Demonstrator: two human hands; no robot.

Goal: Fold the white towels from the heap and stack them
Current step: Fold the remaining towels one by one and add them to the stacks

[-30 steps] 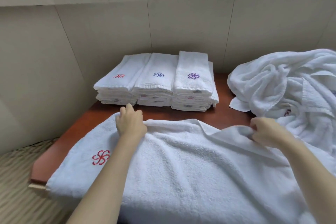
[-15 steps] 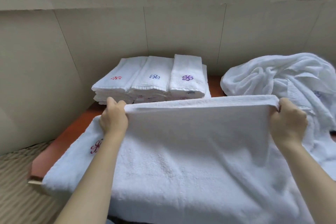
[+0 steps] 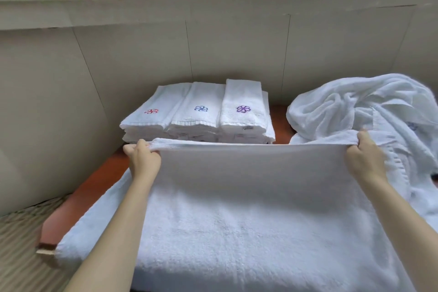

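The towel [image 3: 248, 220] lies on the bench [image 3: 78, 201] just in front of the folded stack [image 3: 199, 116], long axis side to side. Left hand [image 3: 144, 159] and right hand [image 3: 365, 159] each pinch its raised far edge, one per end, equally near.

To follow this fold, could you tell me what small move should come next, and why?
Probably draw the raised edge toward the body and lay it over the near half: the left hand and right hand pinch the far edge of the towel taut, while the rest lies spread on the table.
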